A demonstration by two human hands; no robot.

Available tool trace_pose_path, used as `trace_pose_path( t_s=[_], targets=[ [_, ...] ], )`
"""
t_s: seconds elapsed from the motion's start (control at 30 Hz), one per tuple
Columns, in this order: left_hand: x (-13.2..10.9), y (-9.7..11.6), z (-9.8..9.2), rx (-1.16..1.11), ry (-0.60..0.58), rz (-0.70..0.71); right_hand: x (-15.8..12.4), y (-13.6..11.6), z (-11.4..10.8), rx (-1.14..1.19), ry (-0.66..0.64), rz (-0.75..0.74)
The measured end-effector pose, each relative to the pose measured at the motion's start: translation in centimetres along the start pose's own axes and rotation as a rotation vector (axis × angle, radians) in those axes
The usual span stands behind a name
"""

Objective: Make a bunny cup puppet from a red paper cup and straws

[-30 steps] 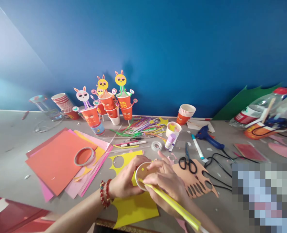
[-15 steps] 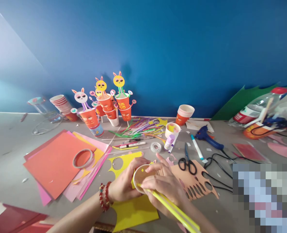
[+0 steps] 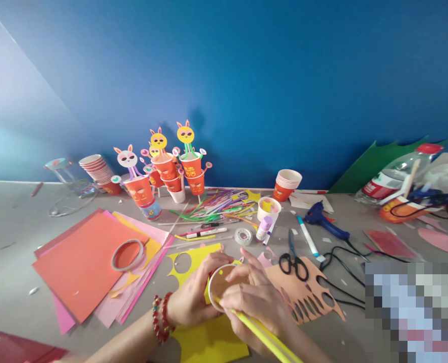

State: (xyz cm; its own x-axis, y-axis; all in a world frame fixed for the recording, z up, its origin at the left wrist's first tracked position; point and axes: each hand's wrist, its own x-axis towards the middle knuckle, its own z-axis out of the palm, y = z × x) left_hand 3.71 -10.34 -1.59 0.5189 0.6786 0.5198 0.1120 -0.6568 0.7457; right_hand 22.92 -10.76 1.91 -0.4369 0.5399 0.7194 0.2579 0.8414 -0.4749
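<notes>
My left hand [image 3: 194, 292] is closed round a paper cup [image 3: 217, 285], whose open mouth faces me. A small yellow spot shows on the inside of its wall. My right hand [image 3: 252, 297] reaches over the rim, some fingers inside the cup. It pinches a pair of long yellow stems [image 3: 267, 338], which look like pipe cleaners. Their far end meets the cup rim, and the fingers hide just how they join. Beneath my hands lies cut yellow paper [image 3: 212, 340]. Black-handled scissors [image 3: 294, 264] rest on peach paper [image 3: 303, 292] with holes cut in it, right of my right hand.
Rabbit-faced cup figures [image 3: 137, 191] stand at the back left, near stacked cups [image 3: 95, 171]. Coloured paper sheets [image 3: 84, 267] bear a tape roll [image 3: 127, 254]. Behind my hands are loose pipe cleaners [image 3: 216, 204] and a glue stick [image 3: 264, 229]. A blue glue gun [image 3: 326, 222] trails a cable.
The whole scene sits slightly lower as the view tilts up a little. Both hands keep their hold on the cup and stems, with only slight shifts of the right hand.
</notes>
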Motion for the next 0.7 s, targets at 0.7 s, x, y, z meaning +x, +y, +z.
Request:
trace_pose_path(
  t_s=[0.7],
  targets=[
    [0.22, 0.38, 0.18, 0.013, -0.005, -0.001, 0.28, 0.56, -0.11, 0.006, -0.097, -0.005]
  ],
)
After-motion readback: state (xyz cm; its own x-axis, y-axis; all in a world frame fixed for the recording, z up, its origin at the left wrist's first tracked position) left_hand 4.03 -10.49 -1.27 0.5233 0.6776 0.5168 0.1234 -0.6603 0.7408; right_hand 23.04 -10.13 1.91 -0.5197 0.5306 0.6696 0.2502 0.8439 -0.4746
